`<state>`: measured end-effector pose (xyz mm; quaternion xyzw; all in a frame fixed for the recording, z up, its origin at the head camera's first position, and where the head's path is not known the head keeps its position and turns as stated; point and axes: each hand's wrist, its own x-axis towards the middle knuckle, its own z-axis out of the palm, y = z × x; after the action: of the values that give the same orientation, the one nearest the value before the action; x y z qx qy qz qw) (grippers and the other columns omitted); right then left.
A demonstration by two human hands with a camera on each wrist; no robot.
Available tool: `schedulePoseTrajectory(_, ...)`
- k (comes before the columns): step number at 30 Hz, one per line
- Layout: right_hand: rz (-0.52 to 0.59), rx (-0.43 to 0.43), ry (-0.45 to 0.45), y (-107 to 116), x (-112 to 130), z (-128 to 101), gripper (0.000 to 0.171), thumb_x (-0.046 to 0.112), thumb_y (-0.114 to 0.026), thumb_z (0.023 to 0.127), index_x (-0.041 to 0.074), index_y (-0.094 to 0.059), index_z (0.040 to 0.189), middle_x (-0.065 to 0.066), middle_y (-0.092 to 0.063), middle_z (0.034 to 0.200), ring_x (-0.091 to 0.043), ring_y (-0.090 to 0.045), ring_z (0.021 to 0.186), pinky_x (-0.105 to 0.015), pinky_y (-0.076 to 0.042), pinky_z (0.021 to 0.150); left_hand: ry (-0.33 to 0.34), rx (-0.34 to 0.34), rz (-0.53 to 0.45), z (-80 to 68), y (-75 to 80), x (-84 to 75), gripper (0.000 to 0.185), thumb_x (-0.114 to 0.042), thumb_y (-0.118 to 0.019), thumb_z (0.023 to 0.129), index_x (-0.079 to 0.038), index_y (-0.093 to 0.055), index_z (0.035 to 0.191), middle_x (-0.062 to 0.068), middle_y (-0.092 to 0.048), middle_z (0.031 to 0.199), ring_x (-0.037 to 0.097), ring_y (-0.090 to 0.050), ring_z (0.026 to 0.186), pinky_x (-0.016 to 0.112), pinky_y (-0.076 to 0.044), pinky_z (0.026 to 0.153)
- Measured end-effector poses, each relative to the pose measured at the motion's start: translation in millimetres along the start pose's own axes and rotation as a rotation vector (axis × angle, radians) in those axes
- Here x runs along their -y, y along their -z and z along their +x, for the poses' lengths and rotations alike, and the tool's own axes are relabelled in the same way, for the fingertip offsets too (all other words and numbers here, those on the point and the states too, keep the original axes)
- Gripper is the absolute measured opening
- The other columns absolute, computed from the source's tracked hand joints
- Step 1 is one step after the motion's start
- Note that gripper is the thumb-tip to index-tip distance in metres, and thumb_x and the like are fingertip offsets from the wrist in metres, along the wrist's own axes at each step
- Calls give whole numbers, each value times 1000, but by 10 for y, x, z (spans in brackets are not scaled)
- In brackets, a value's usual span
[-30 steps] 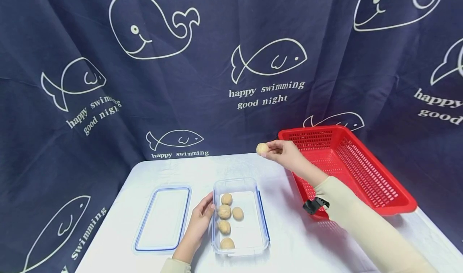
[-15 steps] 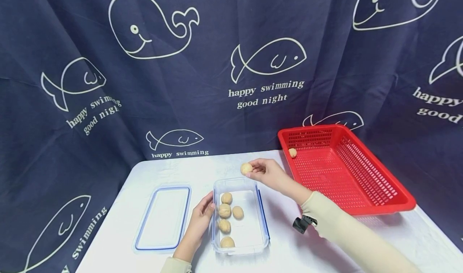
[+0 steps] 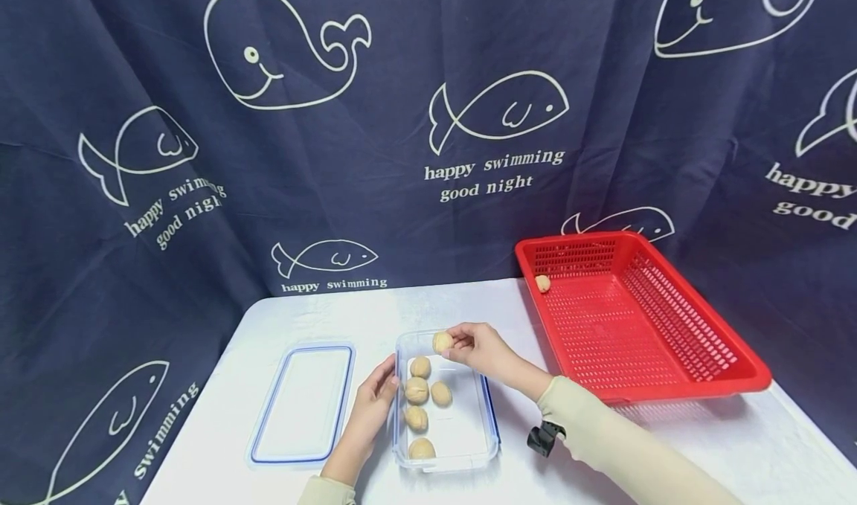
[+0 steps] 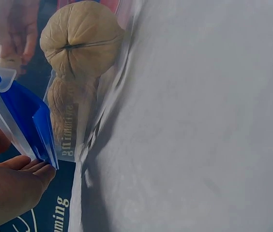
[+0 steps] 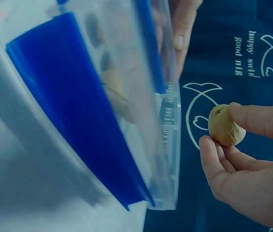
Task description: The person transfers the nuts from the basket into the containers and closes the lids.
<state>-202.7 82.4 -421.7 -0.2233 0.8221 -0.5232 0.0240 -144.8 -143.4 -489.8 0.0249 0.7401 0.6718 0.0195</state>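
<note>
A walnut (image 3: 443,342) is pinched between the thumb and fingertips of my right hand (image 3: 483,352), over the far end of a clear plastic food container (image 3: 462,445). In the right wrist view the walnut (image 5: 226,126) shows wrinkled and tan, beside the container's blue latch (image 5: 78,106). Several more walnuts lie inside, mostly along the left wall, one of them a walnut (image 3: 441,394) nearer the middle. My left hand (image 3: 371,401) grips the container's left side. Its fingers bend at the blue latch flap (image 4: 35,121) in the left wrist view.
The container's blue-edged lid (image 3: 301,404) lies flat on the white table (image 3: 375,311) to the left. A red slotted basket (image 3: 602,326) stands at the right, with a single walnut (image 3: 543,284) at its far left corner. A dark printed curtain (image 3: 402,193) hangs behind the table.
My right hand has carried the walnut left and toward me, from beside the red basket to over the container's far end. The left hand and the container have stayed put.
</note>
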Motion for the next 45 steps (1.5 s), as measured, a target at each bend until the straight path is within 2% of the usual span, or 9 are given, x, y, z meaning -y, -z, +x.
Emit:
schedulePoseTrajectory(11, -59, 22, 27, -185, -204, 45, 26, 0, -74, 79, -14, -65, 98, -9, -65, 78, -13, -57, 71, -18, -52, 61, 4, -1, 5, 3, -2, 0, 48, -8, -45, 101, 6, -33, 145, 26, -36, 147, 38, -32, 138, 37, -28, 114)
schedulePoseTrajectory(16, -63, 40, 9, -228, -236, 83, 25, -2, -74, 79, -14, -65, 98, -8, -64, 78, -12, -57, 71, -17, -51, 61, 3, 0, 5, 5, 1, 1, 49, -11, -47, 101, 6, -33, 145, 26, -36, 147, 37, -32, 138, 36, -28, 114)
schedulePoseTrajectory(21, -58, 53, -17, -279, -229, 102, 23, -4, -73, 77, -15, -65, 96, -7, -63, 75, -10, -55, 69, -16, -49, 59, 3, 3, -1, 3, 3, 1, 49, -12, -47, 101, 5, -33, 145, 25, -36, 148, 37, -32, 138, 37, -28, 114)
schedulePoseTrajectory(30, -130, 53, -85, -341, -187, 104, 16, -6, -72, 75, -12, -67, 89, -4, -61, 70, -9, -52, 63, -16, -47, 55, 11, 8, 7, 19, 4, 17, 48, -11, -45, 102, 4, -33, 146, 25, -36, 148, 38, -32, 138, 41, -27, 114)
schedulePoseTrajectory(39, -175, 53, -159, -378, -156, 123, 14, -2, -75, 74, -8, -68, 84, -1, -57, 66, -8, -48, 60, -18, -44, 52, -3, 5, 0, 25, 5, 28, 48, -10, -46, 101, 5, -33, 145, 25, -37, 147, 38, -33, 138, 37, -28, 114)
schedulePoseTrajectory(45, -183, 69, -233, -398, -135, 131, 14, 3, -77, 76, -5, -68, 84, -1, -56, 68, -11, -49, 63, -21, -43, 56, -1, 4, 1, 28, 4, 22, 48, -9, -46, 101, 6, -33, 145, 25, -37, 148, 37, -32, 138, 36, -28, 114)
